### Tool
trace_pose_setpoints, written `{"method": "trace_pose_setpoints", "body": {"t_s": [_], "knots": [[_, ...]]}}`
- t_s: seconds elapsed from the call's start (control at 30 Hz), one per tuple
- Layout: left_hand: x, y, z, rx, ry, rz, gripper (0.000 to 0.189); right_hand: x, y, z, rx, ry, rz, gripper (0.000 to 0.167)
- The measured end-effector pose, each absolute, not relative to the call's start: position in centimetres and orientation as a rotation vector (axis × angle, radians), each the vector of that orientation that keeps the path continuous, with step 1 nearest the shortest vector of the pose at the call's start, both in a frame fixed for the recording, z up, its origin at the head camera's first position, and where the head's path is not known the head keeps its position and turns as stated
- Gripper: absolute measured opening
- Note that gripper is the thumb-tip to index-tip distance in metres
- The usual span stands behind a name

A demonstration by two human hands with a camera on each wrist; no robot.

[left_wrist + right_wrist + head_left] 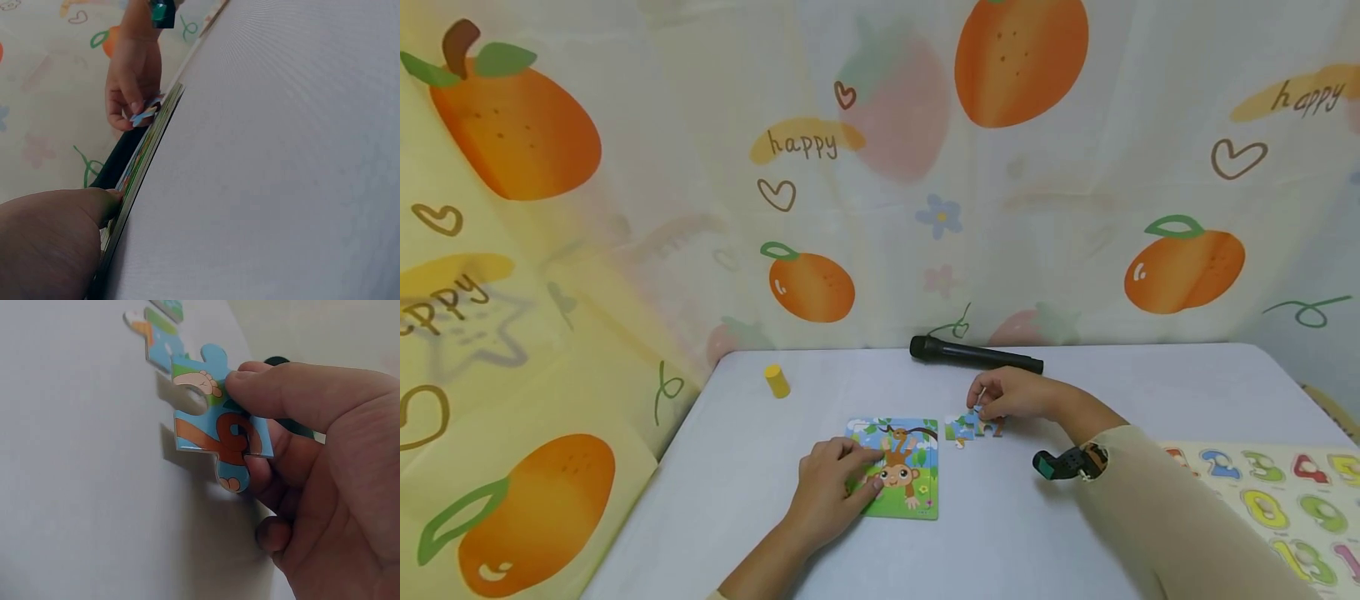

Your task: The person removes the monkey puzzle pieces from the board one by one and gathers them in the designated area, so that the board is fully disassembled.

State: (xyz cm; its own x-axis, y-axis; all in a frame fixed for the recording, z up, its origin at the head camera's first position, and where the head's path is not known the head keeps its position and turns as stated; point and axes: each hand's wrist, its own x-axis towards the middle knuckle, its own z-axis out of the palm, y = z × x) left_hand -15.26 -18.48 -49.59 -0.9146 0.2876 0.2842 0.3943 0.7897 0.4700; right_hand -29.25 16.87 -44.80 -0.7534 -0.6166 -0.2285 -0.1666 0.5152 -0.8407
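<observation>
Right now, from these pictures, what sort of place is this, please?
Probably an indoor play corner, though I cannot be sure: a white table before a fruit-printed cloth, with a monkey puzzle and a number board.

The puzzle (919,498) lies under the left fingers (867,457). Behind the right fingers (997,408) is a microphone (976,355); left of them, seemingly, a loose piece (959,427).
</observation>
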Motion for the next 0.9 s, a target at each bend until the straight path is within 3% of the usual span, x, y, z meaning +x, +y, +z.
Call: {"method": "trace_pose_setpoints", "body": {"t_s": [0.9], "knots": [[-15.3,-18.6,-49.8,-0.532,-2.784,-0.79,0.031,-28.2,18.7,-45.2,-0.676,2.382,-1.136,0.012]]}}
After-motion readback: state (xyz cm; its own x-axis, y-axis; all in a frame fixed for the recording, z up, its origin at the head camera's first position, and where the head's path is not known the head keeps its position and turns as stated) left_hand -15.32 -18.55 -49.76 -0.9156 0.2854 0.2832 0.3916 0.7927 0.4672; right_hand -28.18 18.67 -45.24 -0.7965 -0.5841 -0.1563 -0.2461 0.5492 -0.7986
